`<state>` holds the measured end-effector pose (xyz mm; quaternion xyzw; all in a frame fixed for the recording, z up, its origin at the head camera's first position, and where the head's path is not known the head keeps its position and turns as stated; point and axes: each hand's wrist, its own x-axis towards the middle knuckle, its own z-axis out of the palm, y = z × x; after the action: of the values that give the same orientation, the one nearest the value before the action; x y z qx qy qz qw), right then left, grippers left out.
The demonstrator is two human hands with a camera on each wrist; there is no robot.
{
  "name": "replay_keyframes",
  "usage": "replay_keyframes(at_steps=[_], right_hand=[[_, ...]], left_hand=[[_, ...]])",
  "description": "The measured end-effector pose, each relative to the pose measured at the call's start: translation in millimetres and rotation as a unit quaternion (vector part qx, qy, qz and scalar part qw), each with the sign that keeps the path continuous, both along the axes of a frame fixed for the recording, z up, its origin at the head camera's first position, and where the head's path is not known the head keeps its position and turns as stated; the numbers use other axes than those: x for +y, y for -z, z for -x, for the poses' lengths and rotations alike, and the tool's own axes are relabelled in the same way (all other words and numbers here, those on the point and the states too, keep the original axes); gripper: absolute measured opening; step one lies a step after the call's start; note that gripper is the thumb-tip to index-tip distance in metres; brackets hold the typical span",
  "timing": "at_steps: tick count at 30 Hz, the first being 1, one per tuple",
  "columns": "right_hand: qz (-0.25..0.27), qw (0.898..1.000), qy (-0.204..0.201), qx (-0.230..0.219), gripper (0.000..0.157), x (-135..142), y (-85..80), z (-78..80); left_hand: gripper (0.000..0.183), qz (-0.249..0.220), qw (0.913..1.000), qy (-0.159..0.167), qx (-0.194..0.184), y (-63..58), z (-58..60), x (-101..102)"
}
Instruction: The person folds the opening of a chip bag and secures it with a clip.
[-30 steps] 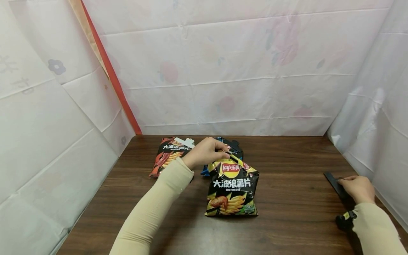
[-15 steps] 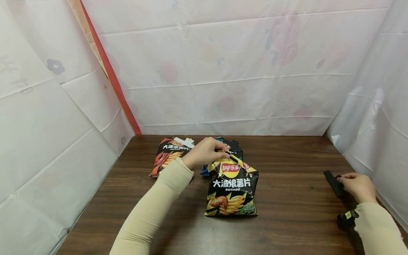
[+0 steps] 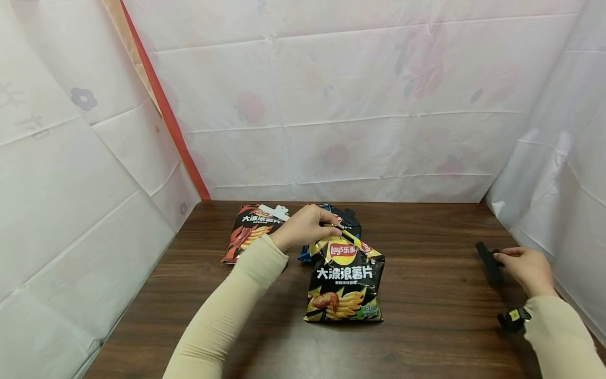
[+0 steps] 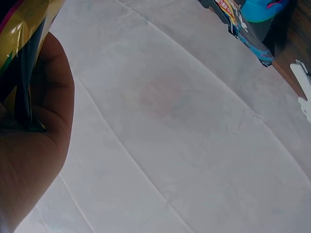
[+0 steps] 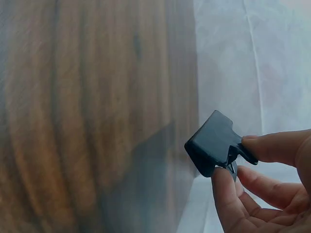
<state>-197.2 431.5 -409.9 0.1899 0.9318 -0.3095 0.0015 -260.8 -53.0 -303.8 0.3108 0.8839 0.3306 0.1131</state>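
In the head view my left hand [image 3: 305, 226] pinches the folded-over top of a black and yellow chip bag [image 3: 345, 276], which stands upright on the table. In the left wrist view, part of that bag [image 4: 19, 43] is tucked inside the curled hand. Off to the right, my right hand [image 3: 529, 269] holds a black bag clip [image 3: 488, 262] above the table. The right wrist view shows thumb and fingers on the handles of this clip [image 5: 211, 141], its wide jaw pointing away from the hand. Whether that jaw is parted cannot be told.
Behind the left hand lie a red chip bag [image 3: 246, 237] with a white clip [image 3: 273, 211] and a blue chip bag [image 3: 305, 253] with a black clip [image 3: 349, 217]. A printed white sheet [image 3: 331, 105] hangs behind the brown wooden table [image 3: 426, 316], with others at its sides.
My right hand has lifted the black bag clip and shifted it slightly left and away from me. My left hand and the yellow chip bag have stayed in place.
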Motion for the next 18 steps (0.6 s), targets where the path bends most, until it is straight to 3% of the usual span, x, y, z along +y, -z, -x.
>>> replay_keyframes(at_steps=[8, 18], right_hand=[[0.002, 1.0, -0.026, 0.016, 0.058, -14.7, -15.9, 7.0], [-0.005, 0.995, -0.09, 0.043, 0.067, -38.3, -42.4, 13.6]], left_hand=[[0.014, -0.003, 1.0, 0.003, -0.002, 0.4, 1.0, -0.4], [0.013, -0.006, 1.0, -0.002, -0.002, 1.2, 0.8, -1.1]])
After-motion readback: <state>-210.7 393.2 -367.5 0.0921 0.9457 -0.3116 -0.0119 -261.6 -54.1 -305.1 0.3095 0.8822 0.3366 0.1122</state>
